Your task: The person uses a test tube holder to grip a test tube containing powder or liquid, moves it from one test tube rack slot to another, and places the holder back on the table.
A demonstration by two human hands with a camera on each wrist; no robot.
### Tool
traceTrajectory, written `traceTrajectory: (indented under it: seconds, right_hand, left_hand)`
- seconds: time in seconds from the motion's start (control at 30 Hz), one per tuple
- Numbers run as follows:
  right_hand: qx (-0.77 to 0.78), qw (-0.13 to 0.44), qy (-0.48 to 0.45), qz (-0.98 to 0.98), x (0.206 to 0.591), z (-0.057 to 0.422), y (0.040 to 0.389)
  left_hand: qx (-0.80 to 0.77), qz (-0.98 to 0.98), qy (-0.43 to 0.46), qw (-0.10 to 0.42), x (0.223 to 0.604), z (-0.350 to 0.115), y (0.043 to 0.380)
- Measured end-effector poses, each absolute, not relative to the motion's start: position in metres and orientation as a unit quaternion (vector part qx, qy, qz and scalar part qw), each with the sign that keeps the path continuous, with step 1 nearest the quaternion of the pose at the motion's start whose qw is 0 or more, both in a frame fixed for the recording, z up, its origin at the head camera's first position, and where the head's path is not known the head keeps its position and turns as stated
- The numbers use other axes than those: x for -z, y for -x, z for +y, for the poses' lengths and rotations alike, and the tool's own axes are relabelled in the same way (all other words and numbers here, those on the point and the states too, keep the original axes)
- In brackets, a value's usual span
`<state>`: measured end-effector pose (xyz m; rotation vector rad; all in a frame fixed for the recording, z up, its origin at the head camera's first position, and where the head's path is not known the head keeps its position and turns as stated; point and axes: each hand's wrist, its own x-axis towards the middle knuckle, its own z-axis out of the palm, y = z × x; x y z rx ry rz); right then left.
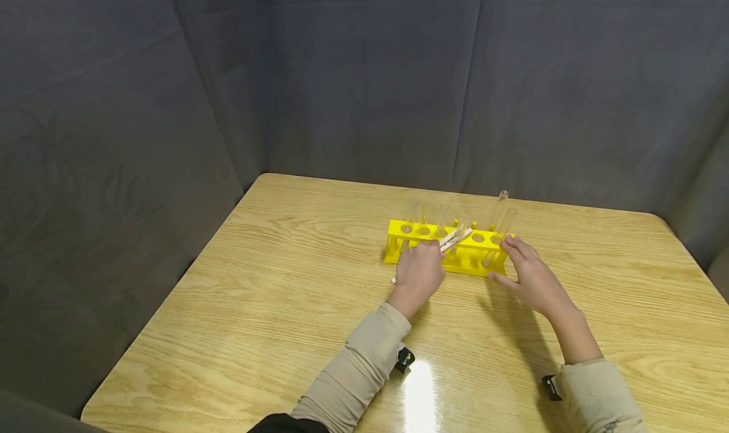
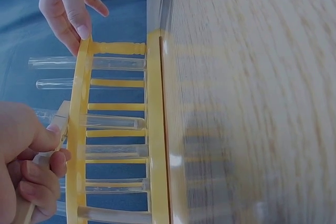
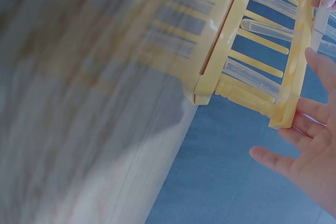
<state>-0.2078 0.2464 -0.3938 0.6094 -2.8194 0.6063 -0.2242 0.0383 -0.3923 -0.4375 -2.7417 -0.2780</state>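
Observation:
A yellow test tube rack (image 1: pixel 467 268) stands on the table with several clear glass test tubes in it, upright or slightly tilted. In my left hand (image 1: pixel 419 269) I grip a wooden test tube holder (image 1: pixel 457 239), fingers curled round its handles. Its jaws lie just above the rack's top plate, at the neck of one test tube (image 1: pixel 464 219); whether they clamp the glass I cannot tell. My right hand (image 1: pixel 534 280) touches the rack's right end, its fingers fairly straight and thumb spread. In the left wrist view that tube's rounded bottom (image 2: pixel 137 123) hangs above the rack's base.
The wood-grain table (image 1: pixel 239 319) extends around the rack on all sides. Dark grey curtains (image 1: pixel 364 91) hang behind it and on the left. One tall test tube (image 1: pixel 501 200) sticks up behind the rack's right end.

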Motion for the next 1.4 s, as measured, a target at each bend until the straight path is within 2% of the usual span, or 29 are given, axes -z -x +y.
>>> traceTrajectory:
  seconds: [0.4, 1.4]
  right_hand:
    - [-0.204, 0.098, -0.206, -0.952, 0.394, 0.247, 0.209]
    - [-0.206, 0.089, -0.202, -0.953, 0.393, 0.247, 0.209]
  left_hand:
    - [0.087, -0.966, 0.160, 0.182, 0.388, 0.037, 0.226]
    - [0.067, -0.981, 0.147, 0.105, 0.367, 0.038, 0.229]
